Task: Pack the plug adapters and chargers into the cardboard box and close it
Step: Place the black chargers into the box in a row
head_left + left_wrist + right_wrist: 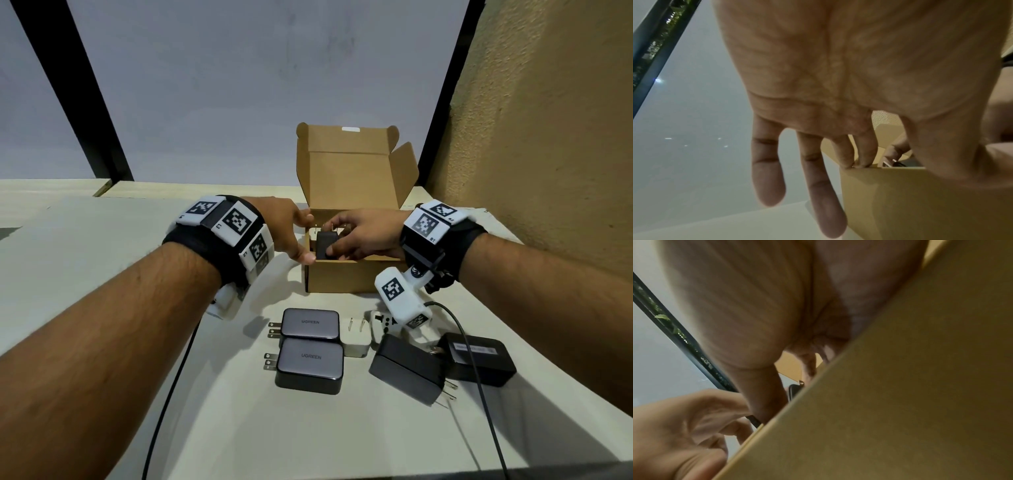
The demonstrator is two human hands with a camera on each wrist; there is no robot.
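The cardboard box [342, 275] stands open mid-table, its lid upright behind. My right hand [337, 240] grips a small black charger [323, 245], prongs up, low inside the box's left part. My left hand [305, 238] holds the box's left wall, thumb on the front corner. In the left wrist view two fingers [863, 154] hook over the box [890, 203] rim while the other two hang outside. The right wrist view shows the box wall [900, 386] close up and a sliver of the black charger [794, 391].
In front of the box lie two grey chargers [310, 323] [310, 365], a white plug adapter [356, 339], a white travel adapter [382, 323] and two black chargers [406, 371] [479, 358]. Wrist cables trail over the table. A tan wall [548, 137] rises on the right.
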